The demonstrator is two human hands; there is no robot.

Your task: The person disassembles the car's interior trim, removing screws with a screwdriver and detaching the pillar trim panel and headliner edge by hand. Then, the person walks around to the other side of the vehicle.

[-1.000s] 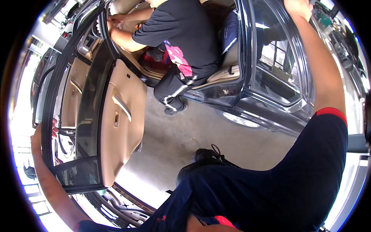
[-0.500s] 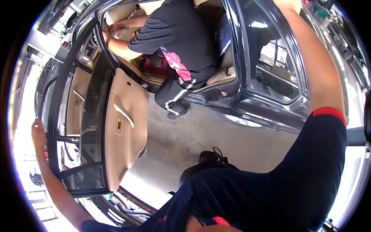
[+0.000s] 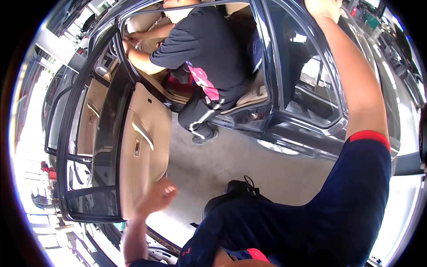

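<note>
My left hand [image 3: 156, 197] is in front of the lower edge of the open car door [image 3: 149, 171], which has a beige inner panel and a dark window. Motion blurs its fingers, which look bent, and nothing shows in them. My right arm is raised, and my right hand [image 3: 324, 8] rests on the roof edge of the dark car [image 3: 307, 133], above the rear side window. Its fingers lie out on the roof, partly cut off by the picture's top edge. A person [image 3: 209, 49] in black leans into the car through the doorway, arms stretched toward the front.
The person's foot [image 3: 204, 137] stands on the grey floor [image 3: 213, 160] beside the sill. My own dark shoe [image 3: 240, 187] is close below. Another vehicle [image 3: 58, 109] shows beyond the door at the left. A white pillar [image 3: 55, 46] stands at the far left.
My left hand has left the door's outer window frame at the far left and come round to the near side of the door panel. My right hand stays on the roof.
</note>
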